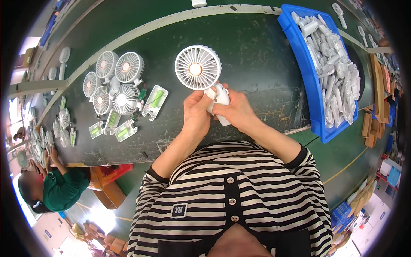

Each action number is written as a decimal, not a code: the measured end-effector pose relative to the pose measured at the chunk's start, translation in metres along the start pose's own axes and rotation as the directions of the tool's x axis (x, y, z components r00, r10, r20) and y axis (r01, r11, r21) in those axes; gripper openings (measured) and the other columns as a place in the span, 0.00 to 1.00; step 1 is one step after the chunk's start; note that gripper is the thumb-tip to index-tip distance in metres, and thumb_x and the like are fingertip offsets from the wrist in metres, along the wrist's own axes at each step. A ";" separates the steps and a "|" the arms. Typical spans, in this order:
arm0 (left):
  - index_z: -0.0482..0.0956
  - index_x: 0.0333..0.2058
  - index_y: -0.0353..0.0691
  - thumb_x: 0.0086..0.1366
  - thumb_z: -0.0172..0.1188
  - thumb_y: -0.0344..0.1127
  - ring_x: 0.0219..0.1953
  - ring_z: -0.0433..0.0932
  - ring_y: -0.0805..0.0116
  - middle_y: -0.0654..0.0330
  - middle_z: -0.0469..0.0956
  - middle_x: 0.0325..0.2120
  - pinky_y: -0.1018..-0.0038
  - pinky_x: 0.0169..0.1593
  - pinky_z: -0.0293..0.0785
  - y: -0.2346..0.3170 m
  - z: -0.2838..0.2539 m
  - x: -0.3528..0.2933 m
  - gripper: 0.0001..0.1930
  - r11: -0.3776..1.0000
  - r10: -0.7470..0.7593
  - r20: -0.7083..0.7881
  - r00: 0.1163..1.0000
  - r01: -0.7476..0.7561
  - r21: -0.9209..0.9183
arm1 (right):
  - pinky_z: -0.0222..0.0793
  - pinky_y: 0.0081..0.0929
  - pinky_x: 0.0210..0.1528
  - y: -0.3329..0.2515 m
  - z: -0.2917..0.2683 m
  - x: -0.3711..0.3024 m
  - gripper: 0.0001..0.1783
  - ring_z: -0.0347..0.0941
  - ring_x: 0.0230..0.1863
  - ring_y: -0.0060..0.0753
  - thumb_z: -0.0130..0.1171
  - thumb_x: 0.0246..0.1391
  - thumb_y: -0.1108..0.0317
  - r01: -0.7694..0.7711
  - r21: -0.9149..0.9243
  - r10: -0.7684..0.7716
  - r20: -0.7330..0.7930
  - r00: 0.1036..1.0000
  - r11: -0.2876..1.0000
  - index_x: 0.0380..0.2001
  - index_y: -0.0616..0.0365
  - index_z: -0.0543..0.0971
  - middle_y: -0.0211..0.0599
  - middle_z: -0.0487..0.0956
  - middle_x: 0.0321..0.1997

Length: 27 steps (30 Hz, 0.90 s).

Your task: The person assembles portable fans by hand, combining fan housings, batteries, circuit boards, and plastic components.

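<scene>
Both hands grip one white handheld fan, its round grille tilted up and away from me over the near part of the green table. My left hand is closed at the neck just under the fan head, thumb pressed on the white plastic. My right hand wraps round the handle, whose lower end shows below the fingers. To the left lies a cluster of several white fan heads, some with opened handle shells showing green batteries and wires.
A blue bin full of white plastic handle parts stands at the right edge. A pale rail crosses the far side. At lower left, a person in green works beside more fans. Cardboard boxes stand below the table there.
</scene>
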<state>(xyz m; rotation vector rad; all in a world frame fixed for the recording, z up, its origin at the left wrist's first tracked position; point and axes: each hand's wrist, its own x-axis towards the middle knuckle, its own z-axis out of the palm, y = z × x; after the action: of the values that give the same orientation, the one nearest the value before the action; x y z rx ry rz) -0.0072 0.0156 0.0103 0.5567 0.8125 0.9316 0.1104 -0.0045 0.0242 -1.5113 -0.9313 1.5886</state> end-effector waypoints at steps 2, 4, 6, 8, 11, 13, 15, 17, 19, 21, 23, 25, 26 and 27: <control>0.73 0.41 0.35 0.59 0.55 0.39 0.29 0.75 0.75 0.56 0.77 0.36 0.82 0.20 0.64 -0.002 0.001 0.001 0.15 1.000 -0.002 -0.020 1.000 0.002 0.001 | 0.69 0.23 0.27 0.002 0.000 0.002 0.17 0.74 0.25 0.27 0.59 0.36 0.68 -0.009 -0.033 0.009 -0.011 1.000 0.999 0.32 0.67 0.74 0.38 0.76 0.24; 0.74 0.40 0.35 0.59 0.55 0.38 0.28 0.75 0.76 0.57 0.78 0.35 0.83 0.19 0.63 -0.002 0.005 0.005 0.14 1.000 0.009 -0.076 0.997 -0.007 0.026 | 0.67 0.22 0.24 0.000 -0.001 0.007 0.15 0.73 0.23 0.26 0.58 0.37 0.72 0.020 -0.003 -0.020 -0.015 1.000 1.000 0.32 0.67 0.73 0.38 0.76 0.24; 0.74 0.39 0.34 0.59 0.55 0.37 0.28 0.75 0.76 0.57 0.78 0.35 0.83 0.19 0.62 0.000 0.005 0.011 0.13 0.999 0.022 -0.070 0.997 -0.020 0.031 | 0.65 0.21 0.21 -0.009 -0.001 0.009 0.14 0.72 0.21 0.25 0.56 0.38 0.75 0.040 0.038 -0.039 -0.013 0.999 0.998 0.32 0.68 0.73 0.38 0.75 0.24; 0.75 0.38 0.34 0.59 0.54 0.37 0.29 0.75 0.76 0.57 0.78 0.35 0.83 0.19 0.62 0.002 0.004 0.016 0.12 0.999 0.015 -0.076 0.997 -0.012 0.041 | 0.67 0.22 0.25 -0.005 -0.003 0.015 0.17 0.73 0.24 0.25 0.58 0.37 0.72 0.026 0.040 -0.026 -0.005 1.000 0.999 0.35 0.66 0.72 0.37 0.75 0.26; 0.74 0.39 0.34 0.60 0.53 0.36 0.29 0.75 0.75 0.57 0.78 0.35 0.83 0.19 0.63 0.002 0.001 0.024 0.13 0.998 -0.006 -0.037 0.999 0.008 0.067 | 0.69 0.23 0.29 -0.005 -0.006 0.016 0.20 0.73 0.26 0.25 0.59 0.37 0.71 0.035 0.033 -0.035 -0.002 0.999 0.999 0.38 0.65 0.72 0.36 0.75 0.28; 0.73 0.41 0.33 0.60 0.52 0.35 0.30 0.76 0.73 0.57 0.77 0.36 0.82 0.19 0.65 0.005 -0.002 0.026 0.13 0.998 0.013 0.000 1.000 -0.013 0.056 | 0.69 0.22 0.28 -0.007 -0.008 0.012 0.18 0.73 0.26 0.25 0.59 0.38 0.72 0.060 0.024 -0.060 -0.003 0.998 0.998 0.37 0.65 0.72 0.35 0.75 0.28; 0.72 0.42 0.33 0.59 0.53 0.33 0.31 0.76 0.72 0.56 0.77 0.37 0.81 0.20 0.67 0.010 0.001 0.026 0.13 0.999 -0.020 0.082 0.996 0.024 -0.046 | 0.68 0.20 0.27 -0.009 -0.012 0.010 0.17 0.73 0.25 0.26 0.57 0.40 0.73 0.000 0.085 -0.008 0.095 0.995 0.996 0.37 0.67 0.71 0.38 0.75 0.32; 0.72 0.42 0.32 0.58 0.53 0.31 0.31 0.76 0.72 0.55 0.77 0.37 0.80 0.20 0.68 0.010 0.000 0.026 0.13 1.000 -0.016 0.089 0.996 0.016 -0.005 | 0.69 0.21 0.27 -0.009 -0.014 0.010 0.17 0.73 0.26 0.26 0.57 0.40 0.74 0.000 0.112 -0.011 0.102 0.995 0.994 0.37 0.67 0.71 0.38 0.75 0.32; 0.71 0.42 0.32 0.57 0.54 0.29 0.32 0.76 0.71 0.55 0.77 0.37 0.79 0.20 0.69 0.009 -0.003 0.027 0.14 0.999 -0.015 0.097 0.995 0.011 0.038 | 0.69 0.21 0.28 -0.007 -0.015 0.011 0.17 0.73 0.26 0.26 0.56 0.41 0.74 -0.001 0.142 -0.014 0.107 0.994 0.990 0.38 0.68 0.71 0.38 0.75 0.31; 0.69 0.46 0.29 0.54 0.58 0.28 0.39 0.75 0.67 0.51 0.75 0.40 0.74 0.39 0.74 0.010 -0.005 0.028 0.20 0.997 -0.026 0.142 0.990 0.015 0.081 | 0.70 0.20 0.27 -0.004 -0.017 0.013 0.17 0.73 0.26 0.26 0.54 0.41 0.76 -0.021 0.147 0.002 0.125 0.992 0.989 0.39 0.67 0.71 0.39 0.75 0.31; 0.69 0.45 0.29 0.54 0.57 0.28 0.38 0.76 0.67 0.51 0.75 0.40 0.74 0.38 0.74 0.012 -0.003 0.029 0.19 0.992 -0.031 0.123 0.992 0.015 0.126 | 0.70 0.20 0.27 -0.008 -0.017 0.014 0.17 0.73 0.26 0.26 0.54 0.41 0.76 -0.015 0.168 -0.006 0.124 0.992 0.986 0.39 0.67 0.71 0.39 0.76 0.31; 0.70 0.45 0.30 0.54 0.57 0.28 0.37 0.76 0.68 0.51 0.76 0.39 0.75 0.37 0.74 0.013 0.002 0.030 0.18 0.986 -0.033 0.106 0.994 0.015 0.169 | 0.70 0.20 0.27 -0.010 -0.017 0.015 0.17 0.73 0.26 0.26 0.54 0.42 0.76 -0.008 0.185 -0.015 0.122 0.992 0.983 0.39 0.66 0.71 0.39 0.76 0.31; 0.72 0.42 0.31 0.55 0.56 0.27 0.30 0.75 0.71 0.55 0.76 0.35 0.78 0.28 0.71 0.014 0.005 0.033 0.15 0.990 -0.018 0.094 0.995 0.004 0.141 | 0.70 0.20 0.27 -0.011 -0.017 0.018 0.17 0.73 0.26 0.26 0.53 0.42 0.77 -0.009 0.187 -0.011 0.108 0.994 0.982 0.39 0.66 0.71 0.39 0.76 0.30; 0.74 0.39 0.32 0.55 0.55 0.26 0.24 0.74 0.74 0.58 0.77 0.30 0.81 0.20 0.68 0.016 0.008 0.036 0.12 0.994 -0.001 0.084 0.996 -0.008 0.112 | 0.70 0.21 0.27 -0.012 -0.018 0.022 0.17 0.73 0.26 0.27 0.53 0.42 0.77 -0.007 0.189 -0.011 0.093 0.996 0.982 0.39 0.66 0.71 0.39 0.76 0.30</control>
<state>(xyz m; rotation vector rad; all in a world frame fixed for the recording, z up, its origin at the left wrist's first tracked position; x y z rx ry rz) 0.0035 0.0541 0.0134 0.6911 0.7915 0.8634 0.1282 0.0206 0.0241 -1.3140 -0.8073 1.7082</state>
